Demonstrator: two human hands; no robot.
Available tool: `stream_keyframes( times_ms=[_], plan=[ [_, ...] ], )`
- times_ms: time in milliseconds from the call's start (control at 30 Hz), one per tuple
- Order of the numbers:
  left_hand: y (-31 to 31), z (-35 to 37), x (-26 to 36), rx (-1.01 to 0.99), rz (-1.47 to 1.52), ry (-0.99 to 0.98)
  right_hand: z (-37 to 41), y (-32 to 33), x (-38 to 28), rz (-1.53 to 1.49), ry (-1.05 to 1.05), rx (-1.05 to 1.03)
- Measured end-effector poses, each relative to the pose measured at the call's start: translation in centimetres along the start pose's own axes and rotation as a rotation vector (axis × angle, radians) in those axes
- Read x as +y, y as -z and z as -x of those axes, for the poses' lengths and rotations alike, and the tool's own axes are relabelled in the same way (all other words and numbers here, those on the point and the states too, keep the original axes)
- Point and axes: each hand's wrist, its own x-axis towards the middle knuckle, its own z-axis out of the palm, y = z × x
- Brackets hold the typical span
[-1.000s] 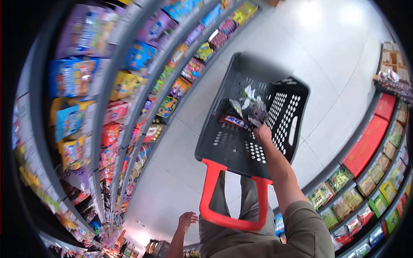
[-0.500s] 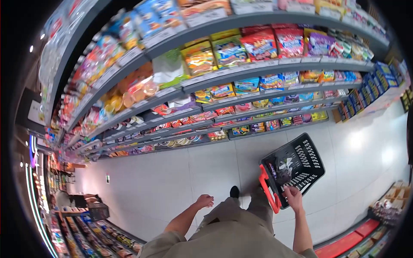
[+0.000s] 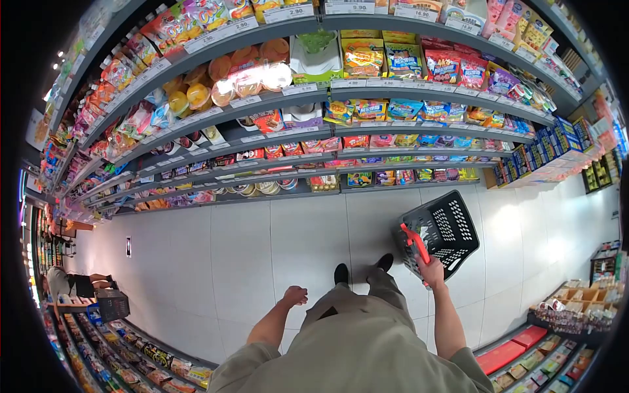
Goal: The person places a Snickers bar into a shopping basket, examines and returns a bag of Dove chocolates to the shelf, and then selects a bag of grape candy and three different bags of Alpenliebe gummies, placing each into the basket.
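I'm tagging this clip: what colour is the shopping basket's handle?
The handle is red, best seen in the head view.

the red handle (image 3: 417, 243) is now being gripped by the right hand (image 3: 431, 270), which was inside the basket (image 3: 452, 230) a second ago; it is being held over the basket rather than outside. the snack shelves (image 3: 367, 22) are being faced more squarely.

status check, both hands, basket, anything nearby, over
Right hand on basket handle. Left hand apart from basket. Basket beside right leg, some contents showing. Shelves ahead; another person far left.
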Motion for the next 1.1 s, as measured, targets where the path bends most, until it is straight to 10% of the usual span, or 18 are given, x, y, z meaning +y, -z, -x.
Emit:
stream_keyframes(
  times_ms=[167,800,833,867,933,1100],
  plan=[
    [0.7,-0.2,-0.1,0.023,0.039,-0.004,-0.2,-0.5,-0.1,0.437,-0.086,0.085],
    [-7.9,-1.2,4.8,-0.152,0.19,0.131,-3.4,12.7,6.2,0.353,-0.146,0.123],
    [-9.0,-0.5,6.1,-0.143,0.164,0.089,-3.7,13.1,6.9,0.35,-0.112,0.155],
    [-8.7,-6.2,2.3,-0.058,-0.39,-0.476,-3.8,14.0,6.7,0.312,-0.136,0.111],
    [-12.4,-0.5,9.7,0.046,-0.092,-0.1,-5.3,14.3,9.4,0.313,-0.164,0.105],
    [-16.3,3.0,17.3,0.085,-0.014,-0.23,-7.4,16.6,11.1,0.36,-0.133,0.129]
  ],
)
